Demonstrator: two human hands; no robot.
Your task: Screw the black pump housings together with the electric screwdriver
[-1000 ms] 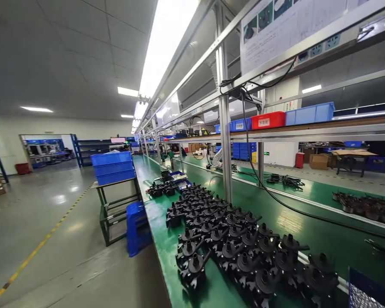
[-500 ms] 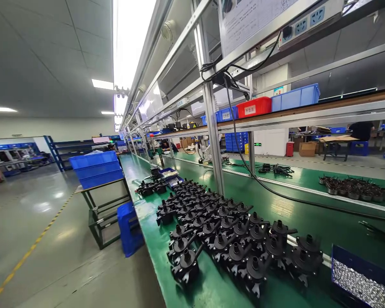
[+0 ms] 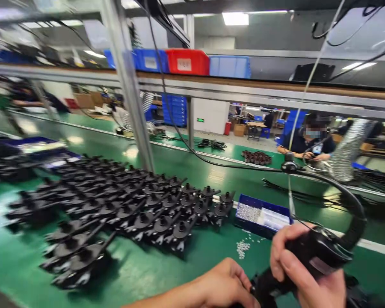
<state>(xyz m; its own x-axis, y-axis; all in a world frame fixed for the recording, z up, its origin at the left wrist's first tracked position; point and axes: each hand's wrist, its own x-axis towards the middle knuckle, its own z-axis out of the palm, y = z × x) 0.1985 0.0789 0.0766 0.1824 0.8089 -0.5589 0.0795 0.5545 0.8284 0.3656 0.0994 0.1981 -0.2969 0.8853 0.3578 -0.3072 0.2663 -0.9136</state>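
Observation:
My right hand is wrapped round a black power screwdriver whose thick cable curves up to the right. My left hand is closed at the bottom of the view, its fingers on a black part under the tool; what it grips is partly hidden. Rows of black pump housings lie on the green bench to the left of both hands. A blue tray of small screws stands just beyond my hands, with loose screws scattered in front of it.
A metal upright rises from the bench behind the housings. Blue and red bins sit on the shelf above. A seated person works at the opposite line, beside a ribbed silver hose. Black cables cross the bench.
The view has swung right from the long aisle to the bench in front. Both my hands, the screwdriver and the whole screw tray have come into view.

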